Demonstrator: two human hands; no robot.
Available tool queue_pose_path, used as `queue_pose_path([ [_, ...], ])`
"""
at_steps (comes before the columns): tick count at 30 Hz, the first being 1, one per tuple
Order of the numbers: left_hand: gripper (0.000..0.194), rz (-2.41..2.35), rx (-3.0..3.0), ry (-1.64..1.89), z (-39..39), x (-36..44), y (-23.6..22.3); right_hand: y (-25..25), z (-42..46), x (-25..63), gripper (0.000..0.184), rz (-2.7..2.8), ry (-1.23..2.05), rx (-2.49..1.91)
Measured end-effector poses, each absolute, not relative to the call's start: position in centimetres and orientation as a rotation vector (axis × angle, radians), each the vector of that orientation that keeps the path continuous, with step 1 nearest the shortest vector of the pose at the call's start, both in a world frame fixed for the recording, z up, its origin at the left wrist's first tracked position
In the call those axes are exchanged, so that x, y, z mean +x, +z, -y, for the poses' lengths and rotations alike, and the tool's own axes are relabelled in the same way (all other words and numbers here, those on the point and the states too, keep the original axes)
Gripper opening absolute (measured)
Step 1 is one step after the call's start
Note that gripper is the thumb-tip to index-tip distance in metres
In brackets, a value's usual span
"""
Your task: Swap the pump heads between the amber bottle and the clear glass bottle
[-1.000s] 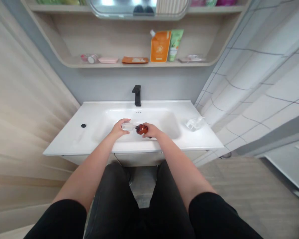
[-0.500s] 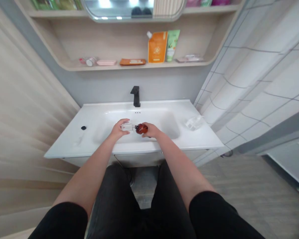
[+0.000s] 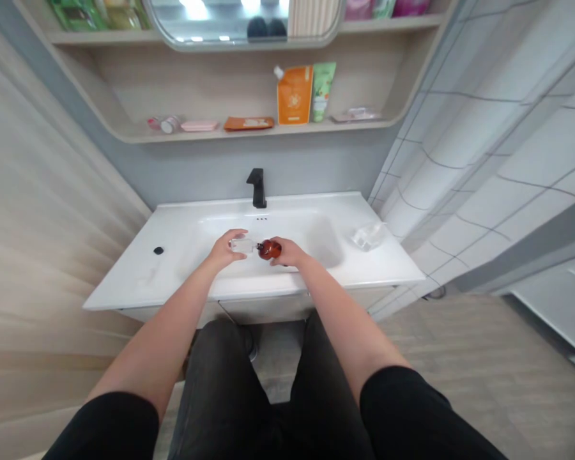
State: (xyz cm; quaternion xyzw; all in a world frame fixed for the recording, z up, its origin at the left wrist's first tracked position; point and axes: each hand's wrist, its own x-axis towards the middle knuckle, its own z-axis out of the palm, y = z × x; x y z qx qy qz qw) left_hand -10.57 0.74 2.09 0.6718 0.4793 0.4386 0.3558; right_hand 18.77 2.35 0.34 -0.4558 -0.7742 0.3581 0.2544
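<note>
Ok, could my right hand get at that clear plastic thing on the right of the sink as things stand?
Probably yes, once it lets go: the right hand is holding the amber bottle, but nothing appears to stand between it and the clear plastic thing.

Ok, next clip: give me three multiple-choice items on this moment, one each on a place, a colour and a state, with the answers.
1. Where is the crumpled clear plastic item? A) on the shelf B) on the white sink top C) in the left hand
2. What colour is the bottle in the right hand? A) green B) clear C) amber
3. How is that bottle positioned? A) standing in the basin B) on its side C) upside down

1 B: it lies right of the basin.
2 C: its body shows brownish orange.
3 B: its neck points sideways toward the small clear bottle in the left hand.
</note>
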Motion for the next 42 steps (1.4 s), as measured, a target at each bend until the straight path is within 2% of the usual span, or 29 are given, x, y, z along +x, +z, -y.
queue_pose_path([
  [21, 0.083, -1.297, 1.856, 0.996, -0.7, -10.2, 5.8, 0.2, -2.1, 18.9, 0.074, 1.970, 1.030, -1.198],
  [42, 0.082, -1.322, 2.122, 0.816, -2.3, -8.5, 11.8, 1.1, -1.1, 19.2, 0.078, 1.731, 1.122, -1.102],
])
